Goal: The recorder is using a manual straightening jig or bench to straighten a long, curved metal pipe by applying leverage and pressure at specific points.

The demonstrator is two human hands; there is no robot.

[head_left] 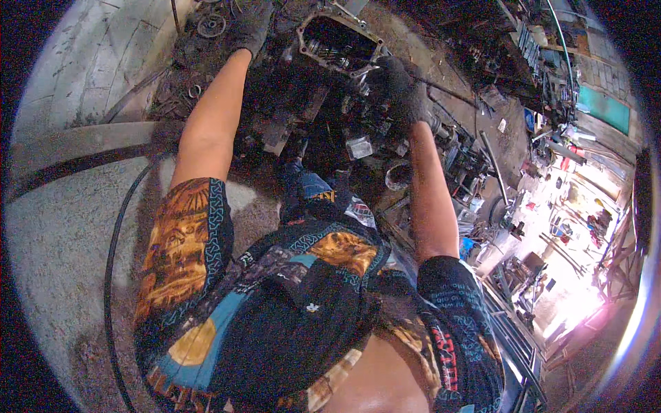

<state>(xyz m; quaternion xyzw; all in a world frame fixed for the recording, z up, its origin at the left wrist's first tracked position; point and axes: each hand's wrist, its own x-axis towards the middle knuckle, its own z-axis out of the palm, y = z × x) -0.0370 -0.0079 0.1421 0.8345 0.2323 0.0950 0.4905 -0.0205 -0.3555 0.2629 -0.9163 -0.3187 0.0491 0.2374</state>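
An open metal casing [377, 47], like an engine or gearbox housing, stands at the top centre with its pale rim facing up and metal parts inside. My right hand [401, 86], in a dark work glove, is at the casing's near right corner. Its fingers look curled, but shadow hides what they hold. My left hand [251, 29], also in a dark glove, reaches to the upper edge, left of the casing. Its fingers merge with the dark clutter there, so their pose does not show.
A small clear box [359, 147] and a round metal ring [397, 177] lie among dark parts below the casing. At the upper left is a toothed wheel [211, 26]. A black hose [113, 275] curves along the left floor. Metal bars and scrap crowd the right.
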